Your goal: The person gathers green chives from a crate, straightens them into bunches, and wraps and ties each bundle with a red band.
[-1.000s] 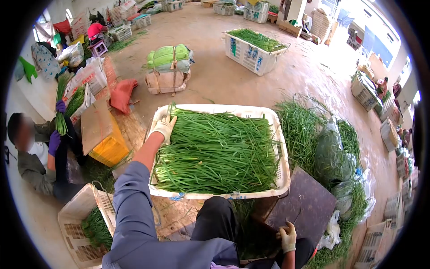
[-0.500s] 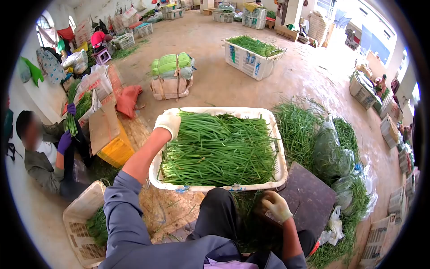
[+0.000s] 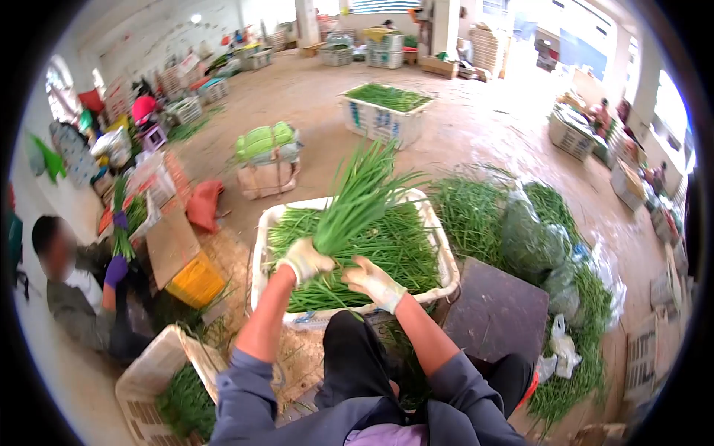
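Note:
My left hand [image 3: 306, 260], in a pale work glove, is closed round the lower end of a bunch of long green chives [image 3: 361, 197]. The bunch stands tilted up, its leaf tips fanned toward the far side. Close by on the right, my right hand [image 3: 374, 285], gloved too, has its fingers stretched out toward the base of the bunch and holds nothing. Both hands are over a white plastic crate [image 3: 447, 262] in front of my knees, filled with loose chives [image 3: 401, 249] lying flat.
A dark square board [image 3: 497, 308] lies right of the crate, beside heaped greens [image 3: 468, 215] and a plastic bag of greens [image 3: 532, 234]. A cardboard box [image 3: 175, 234] and another crate [image 3: 141, 364] stand left. A co-worker in purple gloves [image 3: 117, 270] sits at far left, holding greens.
My left hand has moved from the crate's far left corner toward its near side and raised a bunch of chives. My right hand has come up from beside my knee to the bunch.

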`<state>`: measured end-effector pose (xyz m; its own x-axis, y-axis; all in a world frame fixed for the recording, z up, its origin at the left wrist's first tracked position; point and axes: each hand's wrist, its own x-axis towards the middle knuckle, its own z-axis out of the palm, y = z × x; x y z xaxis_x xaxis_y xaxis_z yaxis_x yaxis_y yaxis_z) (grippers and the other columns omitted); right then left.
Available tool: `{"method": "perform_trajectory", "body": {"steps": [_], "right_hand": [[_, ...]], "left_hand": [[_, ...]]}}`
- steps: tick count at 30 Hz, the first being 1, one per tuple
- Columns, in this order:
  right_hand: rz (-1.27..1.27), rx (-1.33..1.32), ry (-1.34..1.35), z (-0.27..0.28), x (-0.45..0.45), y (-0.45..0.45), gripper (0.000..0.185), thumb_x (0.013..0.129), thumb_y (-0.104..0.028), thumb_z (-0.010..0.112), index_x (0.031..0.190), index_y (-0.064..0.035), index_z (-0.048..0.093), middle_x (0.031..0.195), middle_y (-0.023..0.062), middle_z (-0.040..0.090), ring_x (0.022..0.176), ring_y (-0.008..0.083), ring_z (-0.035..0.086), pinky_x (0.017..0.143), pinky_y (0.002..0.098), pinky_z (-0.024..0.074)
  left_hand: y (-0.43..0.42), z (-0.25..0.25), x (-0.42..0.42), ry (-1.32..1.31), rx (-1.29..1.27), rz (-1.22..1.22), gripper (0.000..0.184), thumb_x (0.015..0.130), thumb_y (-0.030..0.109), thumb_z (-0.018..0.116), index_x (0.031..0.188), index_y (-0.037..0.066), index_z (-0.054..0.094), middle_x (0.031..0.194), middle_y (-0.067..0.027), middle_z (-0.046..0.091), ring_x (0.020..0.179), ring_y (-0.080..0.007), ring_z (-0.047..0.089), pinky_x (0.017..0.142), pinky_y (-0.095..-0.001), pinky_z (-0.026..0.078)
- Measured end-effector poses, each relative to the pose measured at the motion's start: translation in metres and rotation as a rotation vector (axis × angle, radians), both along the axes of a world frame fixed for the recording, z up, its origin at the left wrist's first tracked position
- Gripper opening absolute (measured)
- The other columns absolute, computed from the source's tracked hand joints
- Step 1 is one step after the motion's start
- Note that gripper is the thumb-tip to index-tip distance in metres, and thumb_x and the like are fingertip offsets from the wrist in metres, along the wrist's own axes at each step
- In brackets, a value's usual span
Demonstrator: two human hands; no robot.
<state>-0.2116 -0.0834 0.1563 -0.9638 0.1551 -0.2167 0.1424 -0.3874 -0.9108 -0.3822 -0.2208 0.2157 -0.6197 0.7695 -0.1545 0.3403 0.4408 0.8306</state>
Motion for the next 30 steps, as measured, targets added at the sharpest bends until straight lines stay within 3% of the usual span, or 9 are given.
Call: {"method": "perform_trajectory", "body": {"steps": [4, 5, 9, 12, 13, 18, 23, 27, 30], "right_hand": [[-0.267, -0.001, 0.110, -0.019, 0.008, 0.024, 0.065, 0.089, -0.022, 0.070, 0.142, -0.0007, 0.040, 0.131, 0.0106, 0.055, 0.117, 0.0199, 0.053, 0.099, 0.0379, 0.0437], [-0.436, -0.026, 0.087, -0.017, 0.020, 0.023, 0.048, 0.086, -0.013, 0.072, 0.128, 0.0000, 0.054, 0.118, 0.0085, 0.062, 0.105, 0.0178, 0.058, 0.089, 0.0354, 0.0486], [-0.587, 0.048, -0.046, -0.025, 0.075, 0.045, 0.038, 0.079, -0.002, 0.074, 0.115, -0.0012, 0.061, 0.103, 0.0062, 0.068, 0.090, 0.0180, 0.063, 0.078, 0.0304, 0.0516], [-0.621, 0.272, 0.077, -0.037, 0.120, 0.060, 0.038, 0.077, -0.004, 0.075, 0.112, 0.0000, 0.061, 0.102, 0.0069, 0.068, 0.090, 0.0193, 0.063, 0.081, 0.0318, 0.0510], [-0.713, 0.879, 0.108, -0.037, 0.136, 0.064, 0.041, 0.076, -0.007, 0.076, 0.113, 0.0011, 0.060, 0.101, 0.0088, 0.068, 0.091, 0.0215, 0.063, 0.083, 0.0332, 0.0505], [-0.545, 0.693, 0.102, -0.036, 0.185, 0.062, 0.056, 0.071, -0.009, 0.077, 0.122, -0.0006, 0.055, 0.107, 0.0099, 0.063, 0.096, 0.0217, 0.061, 0.090, 0.0338, 0.0485], [-0.456, 0.993, -0.118, -0.028, 0.211, 0.031, 0.076, 0.070, -0.026, 0.077, 0.130, 0.0046, 0.043, 0.103, 0.0249, 0.065, 0.101, 0.0368, 0.064, 0.088, 0.0403, 0.0510], [-0.513, 1.079, -0.155, -0.019, 0.233, 0.015, 0.080, 0.068, -0.033, 0.081, 0.129, 0.0047, 0.044, 0.099, 0.0258, 0.066, 0.096, 0.0395, 0.065, 0.084, 0.0417, 0.0522], [-0.511, 0.899, 0.015, 0.002, 0.259, 0.011, 0.082, 0.070, -0.035, 0.084, 0.131, 0.0041, 0.046, 0.111, 0.0237, 0.064, 0.108, 0.0334, 0.062, 0.093, 0.0376, 0.0484]], "left_hand": [[0.029, -0.055, 0.094, -0.007, 0.015, -0.072, 0.048, 0.063, 0.030, 0.078, 0.100, 0.002, 0.067, 0.083, -0.0131, 0.071, 0.076, -0.0272, 0.068, 0.076, -0.0356, 0.054], [0.041, -0.087, 0.112, -0.134, 0.086, -0.077, 0.043, 0.066, 0.019, 0.081, 0.103, 0.002, 0.064, 0.087, -0.0071, 0.070, 0.073, -0.0163, 0.065, 0.071, -0.0316, 0.054], [0.064, -0.096, 0.179, -0.040, 0.067, -0.121, 0.057, 0.067, 0.029, 0.082, 0.112, 0.000, 0.061, 0.091, -0.0092, 0.070, 0.085, -0.0197, 0.066, 0.083, -0.0334, 0.052], [0.053, -0.083, 0.188, -0.250, 0.085, -0.619, 0.082, 0.073, 0.030, 0.079, 0.138, -0.005, 0.045, 0.109, -0.0152, 0.067, 0.095, -0.0208, 0.065, 0.089, -0.0317, 0.049], [0.050, -0.081, 0.183, -0.336, 0.117, -0.617, 0.084, 0.075, 0.029, 0.079, 0.140, -0.008, 0.041, 0.112, -0.0163, 0.065, 0.095, -0.0195, 0.064, 0.087, -0.0311, 0.049], [0.067, -0.080, 0.171, -0.639, 0.244, -0.251, 0.108, 0.079, 0.035, 0.080, 0.148, -0.014, 0.012, 0.123, -0.0203, 0.060, 0.097, -0.0185, 0.062, 0.085, -0.0287, 0.050], [0.113, -0.085, 0.226, -0.731, 0.505, -0.279, 0.062, 0.082, 0.028, 0.079, 0.132, 0.003, 0.051, 0.118, -0.0056, 0.061, 0.104, -0.0155, 0.060, 0.087, -0.0316, 0.050], [0.124, -0.052, 0.272, -0.836, 0.523, 0.083, 0.031, 0.078, 0.007, 0.075, 0.107, 0.001, 0.066, 0.086, -0.0080, 0.069, 0.074, -0.0193, 0.066, 0.066, -0.0314, 0.053], [0.124, -0.060, 0.273, -0.967, 0.673, 0.109, 0.038, 0.079, -0.002, 0.066, 0.116, 0.000, 0.062, 0.095, -0.0140, 0.069, 0.080, -0.0253, 0.068, 0.072, -0.0364, 0.056]]}}
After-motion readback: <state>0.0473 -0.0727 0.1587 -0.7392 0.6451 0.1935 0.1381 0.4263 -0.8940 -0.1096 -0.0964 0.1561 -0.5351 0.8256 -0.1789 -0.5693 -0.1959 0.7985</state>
